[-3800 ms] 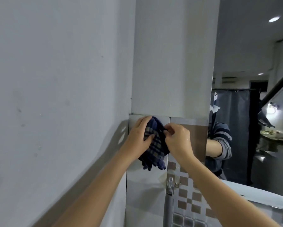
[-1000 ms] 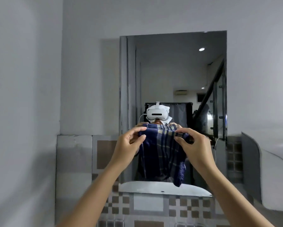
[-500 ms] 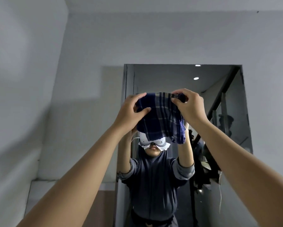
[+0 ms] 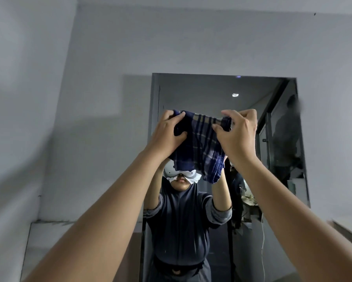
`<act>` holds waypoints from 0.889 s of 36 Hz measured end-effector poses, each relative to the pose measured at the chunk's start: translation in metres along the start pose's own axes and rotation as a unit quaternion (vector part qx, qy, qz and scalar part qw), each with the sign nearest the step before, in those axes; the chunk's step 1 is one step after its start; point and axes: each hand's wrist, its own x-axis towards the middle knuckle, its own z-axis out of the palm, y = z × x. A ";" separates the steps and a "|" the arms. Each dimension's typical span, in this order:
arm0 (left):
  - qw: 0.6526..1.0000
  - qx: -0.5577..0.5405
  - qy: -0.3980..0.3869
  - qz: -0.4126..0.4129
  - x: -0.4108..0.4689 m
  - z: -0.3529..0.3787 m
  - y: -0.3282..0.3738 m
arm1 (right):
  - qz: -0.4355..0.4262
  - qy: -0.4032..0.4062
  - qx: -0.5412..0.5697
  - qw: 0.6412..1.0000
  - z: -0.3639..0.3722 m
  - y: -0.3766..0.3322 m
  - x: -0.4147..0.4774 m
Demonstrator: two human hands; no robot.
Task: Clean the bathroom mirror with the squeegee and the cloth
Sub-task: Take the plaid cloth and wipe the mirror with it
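Observation:
A dark blue plaid cloth hangs between both my raised hands in front of the upper middle of the mirror. My left hand grips its top left corner and my right hand pinches its top right corner. The cloth's lower edge droops over the reflection of a person in a dark top. The mirror is a tall rectangle set in the grey wall; its bottom runs out of view. No squeegee is in view.
Grey walls surround the mirror, with a corner at the left. A tiled ledge runs along the lower left. A pale rounded edge juts in at the lower right.
My view tilted up from the tiled lower wall to the mirror's top. Both hands lifted the cloth from chest height to the upper mirror and spread its top edge wider.

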 end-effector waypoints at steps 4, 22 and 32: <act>1.000 0.020 -0.023 0.002 0.003 -0.003 0.004 | -0.036 0.077 0.010 0.996 0.004 -0.021 -0.021; 0.999 -0.026 -0.018 0.035 -0.022 -0.013 -0.018 | -0.021 -0.155 -0.076 0.985 0.052 -0.024 -0.049; 0.995 0.080 0.000 0.058 -0.099 0.016 -0.053 | -0.062 -0.113 -0.193 0.973 0.067 -0.009 -0.028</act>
